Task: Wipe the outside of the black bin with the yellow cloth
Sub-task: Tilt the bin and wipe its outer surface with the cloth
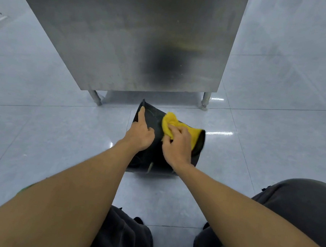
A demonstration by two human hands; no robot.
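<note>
So the black bin [154, 120] is lying tipped over on the tiled floor [57, 133], just past the person's knees [306, 201], roughly dead centre of the view. The yellow cloth [173, 122] is bunched up on its upper side, toward 2 o'clock of the bin. Right hand [177, 147] is closed around the cloth, pressing it onto the bin wall. Left hand [140, 131] rests on the bin at about 10 o'clock, index finger stretched out along the edge, other fingers curled. At 12 o'clock there's a steel cabinet [126, 36] on short legs.
</note>
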